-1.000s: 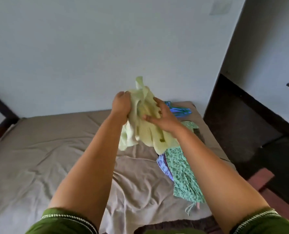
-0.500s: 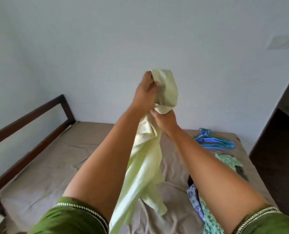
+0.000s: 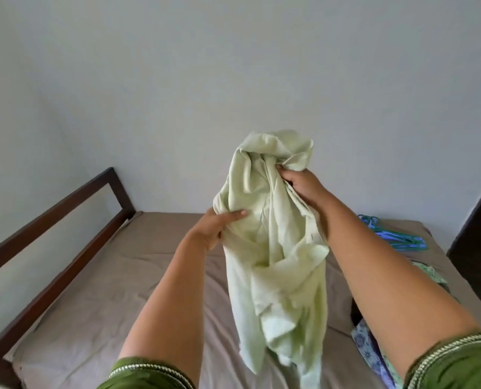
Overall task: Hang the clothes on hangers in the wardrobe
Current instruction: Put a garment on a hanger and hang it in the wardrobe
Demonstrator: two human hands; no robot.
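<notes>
Hands first: we see our left hand (image 3: 218,227) gripping the pale green garment (image 3: 273,242) at its left edge, thumb laid across the front of the cloth and the other fingers tucked behind the fold. Our right hand (image 3: 299,185) clutches the same garment higher up, near its bunched top, fingers curled into the fabric so that the cloth puckers around them. Both forearms reach forward from dark green sleeves (image 3: 146,374) trimmed with a pale beaded edge.

We hold the garment up in the air above the bed (image 3: 138,276), crumpled at the top and hanging loose in long folds, its lower end trailing down between our arms; whether that end touches the sheet we cannot tell. The bed is covered with a wrinkled taupe sheet and has a dark wooden frame (image 3: 65,203) along its left side.

On the far right of the bed we see a bundle of blue and teal plastic hangers (image 3: 396,237), lying well apart from the garment. Closer to us on the right, partly hidden behind our right arm, lie a green printed cloth (image 3: 430,272) and a blue patterned cloth (image 3: 364,342). A plain pale wall (image 3: 205,80) rises behind the bed.
</notes>
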